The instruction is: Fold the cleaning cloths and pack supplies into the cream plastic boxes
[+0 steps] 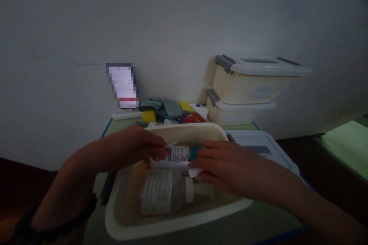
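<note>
A white bottle (179, 155) with a printed label and teal areas lies sideways over the cream plastic bin (120, 220). My left hand (151, 146) is closed on its left end, where a thin white strip shows by the fingertips. Curled over the other end is my right hand (214, 162). A small white piece (195, 172) shows under its fingers; I cannot tell whether it is a cap or a tissue. Just below, a clear pump bottle (156, 192) with a pale label rests on its side inside the bin, its pump pointing right.
Two lidded storage boxes (244, 88) are stacked at the back right. A loose white lid (258, 138) lies right of the bin. Behind it are a grey-green patterned cloth (163, 107), yellow sponges (149, 116) and a red mesh item (195, 118). A blurred phone-like screen (124, 86) leans against the wall.
</note>
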Demonstrator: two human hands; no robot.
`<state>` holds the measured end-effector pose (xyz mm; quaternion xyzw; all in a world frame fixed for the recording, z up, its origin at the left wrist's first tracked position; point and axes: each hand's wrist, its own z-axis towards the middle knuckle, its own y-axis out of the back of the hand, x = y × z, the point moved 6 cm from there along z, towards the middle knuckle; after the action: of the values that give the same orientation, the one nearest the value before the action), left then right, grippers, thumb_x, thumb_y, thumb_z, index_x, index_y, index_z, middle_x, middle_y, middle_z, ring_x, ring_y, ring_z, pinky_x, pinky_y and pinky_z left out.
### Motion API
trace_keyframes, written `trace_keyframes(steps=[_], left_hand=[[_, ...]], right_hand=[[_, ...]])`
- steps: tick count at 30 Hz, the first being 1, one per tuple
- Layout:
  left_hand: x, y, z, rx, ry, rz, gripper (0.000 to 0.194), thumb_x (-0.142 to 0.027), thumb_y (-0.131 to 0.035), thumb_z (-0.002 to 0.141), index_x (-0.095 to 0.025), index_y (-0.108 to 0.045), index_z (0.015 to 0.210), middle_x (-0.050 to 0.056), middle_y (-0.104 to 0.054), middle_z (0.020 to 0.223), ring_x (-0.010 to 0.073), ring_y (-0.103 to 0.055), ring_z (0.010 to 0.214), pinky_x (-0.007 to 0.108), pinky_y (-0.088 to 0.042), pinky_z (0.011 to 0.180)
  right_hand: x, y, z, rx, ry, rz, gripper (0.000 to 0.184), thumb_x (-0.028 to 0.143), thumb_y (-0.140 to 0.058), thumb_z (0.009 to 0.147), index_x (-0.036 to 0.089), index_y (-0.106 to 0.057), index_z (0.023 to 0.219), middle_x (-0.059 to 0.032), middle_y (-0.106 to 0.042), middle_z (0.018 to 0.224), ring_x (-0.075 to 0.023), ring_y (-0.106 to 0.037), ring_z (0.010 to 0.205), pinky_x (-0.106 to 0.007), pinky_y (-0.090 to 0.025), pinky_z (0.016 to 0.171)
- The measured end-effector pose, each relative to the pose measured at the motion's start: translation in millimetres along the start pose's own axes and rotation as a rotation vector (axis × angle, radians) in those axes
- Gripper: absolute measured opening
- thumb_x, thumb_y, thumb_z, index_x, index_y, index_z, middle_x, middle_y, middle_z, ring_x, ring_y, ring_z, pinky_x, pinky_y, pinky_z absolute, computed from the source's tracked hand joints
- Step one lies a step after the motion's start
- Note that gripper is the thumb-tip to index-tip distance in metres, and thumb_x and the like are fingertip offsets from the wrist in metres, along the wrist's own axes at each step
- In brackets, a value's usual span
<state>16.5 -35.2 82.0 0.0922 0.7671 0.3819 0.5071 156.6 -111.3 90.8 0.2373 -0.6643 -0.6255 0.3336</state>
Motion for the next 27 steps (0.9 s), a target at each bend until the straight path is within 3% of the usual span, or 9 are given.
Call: trace_keyframes(steps=[4,9,16,19,24,27], left_hand=[[1.5,-9.1,-1.7,0.069,0.061,-0.035,0.024,-0.020,-0.040,0.086,-0.019,-0.064,0.084,0.001,-0.070,0.078,0.0126,-0.065,0.068,0.020,-0.050,0.063],[4.1,-13.8,2.5,0.017,0.071,0.138,0.029,-0.024,-0.036,0.089,-0.019,-0.062,0.078,0.000,-0.066,0.075,0.0122,-0.061,0.066,0.021,-0.046,0.061],[-2.4,-14.6,6.1,0.019,0.047,0.222,0.033,-0.028,-0.034,0.090,-0.018,-0.062,0.076,0.000,-0.065,0.074,0.0125,-0.059,0.064,0.021,-0.043,0.060],[-4.7,-13.7,6.8,0.023,0.038,0.242,0.030,-0.029,-0.038,0.088,-0.018,-0.063,0.078,0.001,-0.065,0.073,0.0131,-0.058,0.062,0.022,-0.042,0.059],[-2.6,-16.6,9.1,0.034,0.045,0.253,0.032,-0.033,-0.038,0.089,-0.019,-0.063,0.075,0.000,-0.065,0.070,0.0128,-0.056,0.060,0.022,-0.042,0.059],[-0.1,-18.0,9.9,-0.008,0.044,0.295,0.033,-0.035,-0.039,0.090,-0.019,-0.064,0.076,0.001,-0.066,0.071,0.0129,-0.057,0.060,0.022,-0.042,0.059]], right_hand=[[2.2,-0.1,-5.1,0.029,-0.011,0.097,0.019,0.023,-0.047,0.089,0.019,-0.062,0.100,-0.0030,-0.067,0.097,-0.0189,-0.058,0.090,-0.033,-0.043,0.079],[1.0,-5.8,-6.1,0.123,-0.043,0.172,0.022,0.024,-0.041,0.092,0.017,-0.059,0.103,-0.0055,-0.066,0.097,-0.0196,-0.059,0.089,-0.032,-0.043,0.077],[-1.3,-8.6,-3.8,0.157,-0.097,0.188,0.020,0.024,-0.041,0.091,0.018,-0.057,0.103,-0.0070,-0.065,0.096,-0.0200,-0.060,0.085,-0.032,-0.045,0.073],[0.6,-11.0,-1.4,0.167,-0.079,0.181,0.019,0.022,-0.043,0.090,0.018,-0.059,0.100,-0.0069,-0.066,0.093,-0.0193,-0.061,0.080,-0.029,-0.044,0.067],[6.2,-15.9,5.7,0.142,0.023,0.123,0.020,0.017,-0.046,0.087,0.016,-0.060,0.101,-0.0085,-0.066,0.101,-0.0206,-0.060,0.088,-0.029,-0.045,0.069],[5.3,-19.8,8.6,0.174,0.003,0.140,0.023,0.018,-0.045,0.087,0.015,-0.060,0.104,-0.0100,-0.066,0.101,-0.0205,-0.061,0.084,-0.030,-0.045,0.067]])
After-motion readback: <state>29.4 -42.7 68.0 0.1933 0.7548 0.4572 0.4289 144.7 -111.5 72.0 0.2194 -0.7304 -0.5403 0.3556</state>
